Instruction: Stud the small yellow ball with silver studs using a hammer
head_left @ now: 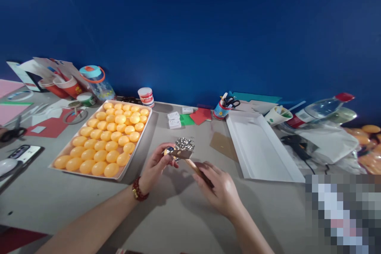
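FIRST INSPECTOR: Your left hand (156, 162) is closed at the fingertips on a shiny round piece (169, 151), held above the surface (175, 222) near its middle. Your right hand (218, 184) grips a wooden-handled tool (192, 164), its flat head up against or just in front of that piece; contact cannot be confirmed.

SECOND INSPECTOR: Obstruction noted. The tool's head partly covers a silvery cluster (185, 143) behind it. Whether you hold that cluster or it lies on the surface, I cannot tell.

FIRST INSPECTOR: And to your left?

SECOND INSPECTOR: A shallow tray (120, 174) of orange balls (105, 135), its near right corner close to your left wrist. Farther left lies a phone (28, 152). A blue-lidded bottle (97, 83) and a white-lidded tub (146, 97) stand behind the tray.

FIRST INSPECTOR: Straight ahead of you, small white boxes (175, 124) sit beside green paper (187, 119) and red paper (201, 116). A cup (220, 110) with black-handled scissors (233, 102) stands near the wall (190, 35).

SECOND INSPECTOR: On your right, brown card (224, 146) lies next to a white tray (262, 147). Beyond that tray are a black gun-shaped tool (297, 147) and a red-capped bottle (323, 108), tilted.
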Available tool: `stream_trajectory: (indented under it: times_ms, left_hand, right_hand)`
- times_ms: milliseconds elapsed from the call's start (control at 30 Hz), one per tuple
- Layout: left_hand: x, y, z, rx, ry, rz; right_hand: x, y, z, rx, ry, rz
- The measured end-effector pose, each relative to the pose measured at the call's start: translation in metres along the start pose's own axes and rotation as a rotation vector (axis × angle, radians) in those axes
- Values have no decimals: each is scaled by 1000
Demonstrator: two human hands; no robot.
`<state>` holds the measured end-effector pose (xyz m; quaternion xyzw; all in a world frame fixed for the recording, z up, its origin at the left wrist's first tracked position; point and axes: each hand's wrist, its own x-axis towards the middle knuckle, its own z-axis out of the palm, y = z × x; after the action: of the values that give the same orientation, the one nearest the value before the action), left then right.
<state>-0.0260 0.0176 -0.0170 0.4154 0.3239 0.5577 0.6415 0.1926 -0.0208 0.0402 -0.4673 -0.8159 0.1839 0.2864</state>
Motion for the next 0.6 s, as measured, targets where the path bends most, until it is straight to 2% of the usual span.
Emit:
stream_trajectory:
  times_ms: [600]
  left_hand:
    - [0, 1, -2, 166, -61, 58]
  right_hand:
    - [-1, 5, 1, 69, -42, 70]
